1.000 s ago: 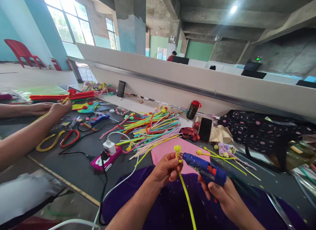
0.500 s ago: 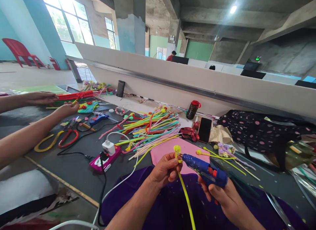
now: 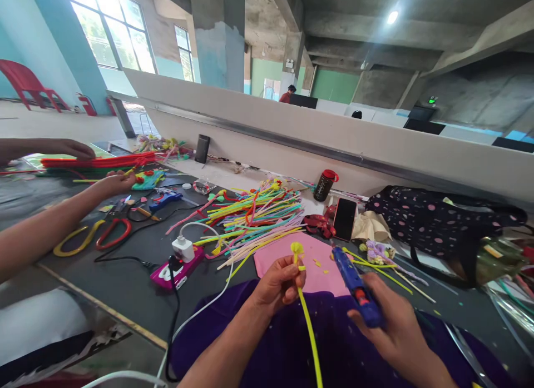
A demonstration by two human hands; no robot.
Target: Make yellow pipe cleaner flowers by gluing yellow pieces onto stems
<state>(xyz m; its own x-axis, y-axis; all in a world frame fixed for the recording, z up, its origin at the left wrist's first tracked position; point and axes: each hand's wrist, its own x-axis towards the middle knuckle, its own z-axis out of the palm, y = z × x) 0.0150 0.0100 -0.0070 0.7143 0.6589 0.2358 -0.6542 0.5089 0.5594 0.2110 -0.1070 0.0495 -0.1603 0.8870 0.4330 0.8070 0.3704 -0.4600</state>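
My left hand [image 3: 280, 281] is closed on a yellow pipe cleaner [image 3: 307, 321], pinched just below its rounded, curled top. The long stem hangs down over the dark purple cloth [image 3: 225, 327]. In my right hand [image 3: 386, 327] is a blue hot glue gun [image 3: 354, 285], its nozzle pointing up and away, apart from the yellow piece. Beneath and beyond my left hand lies a pink sheet [image 3: 273, 254] with small yellow scraps. More yellow stems [image 3: 384, 268] and a lilac pipe-cleaner flower [image 3: 377, 253] lie beyond the glue gun.
A heap of coloured pipe cleaners [image 3: 254, 215] lies mid-table. Around it are a magenta power strip [image 3: 183, 271], a phone [image 3: 345, 219], a dark bottle [image 3: 324, 185] and a patterned bag [image 3: 442, 221]. At left, a co-worker's hands [image 3: 114, 183] are near scissors [image 3: 112, 235] and red pipe cleaners [image 3: 100, 162].
The glue gun has moved right, away from the yellow pipe cleaner's top, and turned more upright. My left hand has stayed nearly still. The co-worker's far hand has opened above the red bundle.
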